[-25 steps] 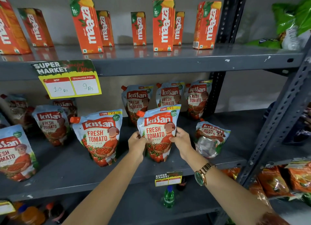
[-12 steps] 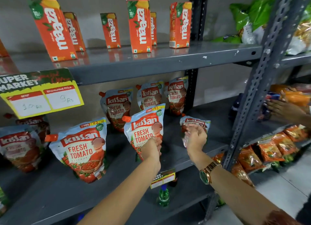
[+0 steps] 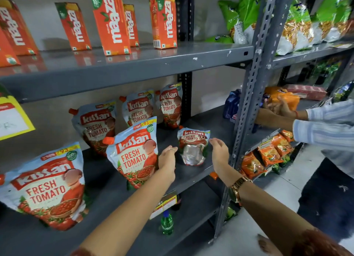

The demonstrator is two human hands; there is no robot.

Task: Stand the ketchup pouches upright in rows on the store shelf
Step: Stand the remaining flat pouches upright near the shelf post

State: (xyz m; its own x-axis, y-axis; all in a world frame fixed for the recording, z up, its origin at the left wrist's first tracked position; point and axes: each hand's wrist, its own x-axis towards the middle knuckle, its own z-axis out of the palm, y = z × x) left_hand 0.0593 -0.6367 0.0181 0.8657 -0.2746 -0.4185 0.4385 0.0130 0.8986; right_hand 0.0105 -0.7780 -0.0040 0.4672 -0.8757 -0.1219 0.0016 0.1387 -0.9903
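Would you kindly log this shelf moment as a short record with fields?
shelf: grey metal
upright pouches: two front, three behind
small pouch: slumped, crumpled, right end
left hand: open, left of small pouch
right hand: open, right of small pouch
contact: neither hand grips it
shelf above: juice cartons
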